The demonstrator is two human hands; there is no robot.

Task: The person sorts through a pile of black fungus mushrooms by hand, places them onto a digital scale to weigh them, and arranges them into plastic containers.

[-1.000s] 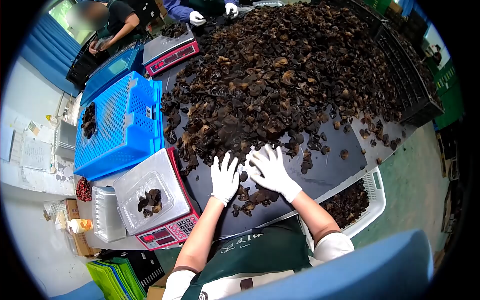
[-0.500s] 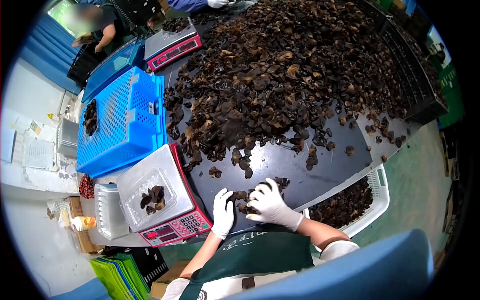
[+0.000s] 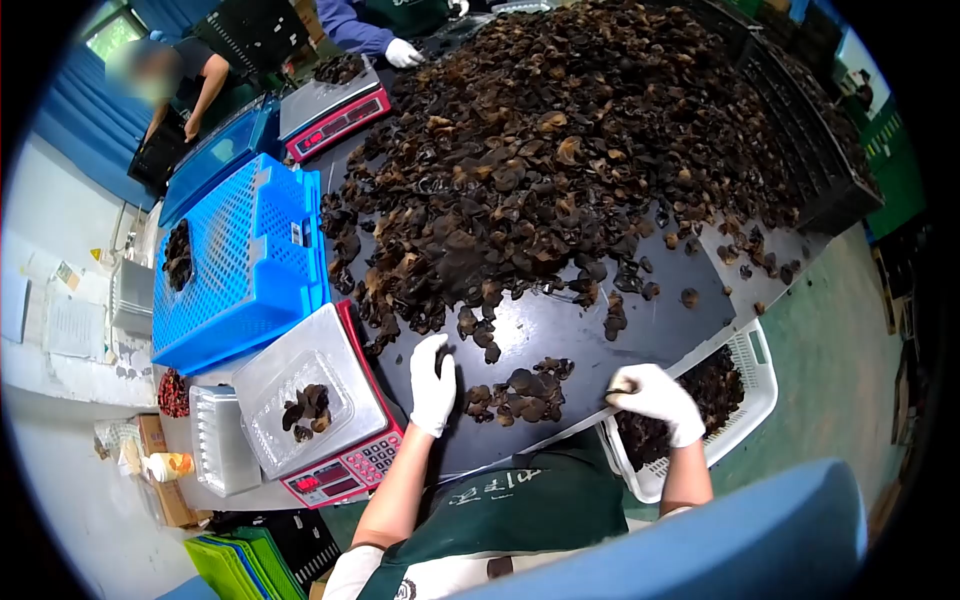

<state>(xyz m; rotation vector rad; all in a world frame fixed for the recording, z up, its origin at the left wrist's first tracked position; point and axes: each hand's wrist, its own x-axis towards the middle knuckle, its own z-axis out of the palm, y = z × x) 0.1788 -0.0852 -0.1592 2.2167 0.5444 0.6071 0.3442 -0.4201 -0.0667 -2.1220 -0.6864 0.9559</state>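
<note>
My left hand (image 3: 432, 385), in a white glove, is open with fingers stretched forward over the dark tabletop, between the scale and a small pile of wood ear mushrooms (image 3: 522, 396). My right hand (image 3: 655, 398), also gloved, is closed with curled fingers at the table's front edge, beside the white basket (image 3: 758, 385). A small dark spot shows at its fingertips; what it is stays unclear. The pile lies between my hands, touched by neither. A clear plastic tray (image 3: 330, 375) with a few mushrooms sits on the red-edged scale (image 3: 265, 375).
A large heap of wood ear mushrooms (image 3: 540, 170) covers the table's far part. Left stand an upturned blue crate (image 3: 230, 270), stacked clear trays (image 3: 222, 440) and a second scale (image 3: 340, 125). A black crate (image 3: 840, 205) stands right. A co-worker's gloved hand (image 3: 403, 53) is at the far edge.
My right hand has left the mushroom pile and moved right to the table edge, its fingers now curled. My left hand has shifted away from the pile, slightly forward and left.
</note>
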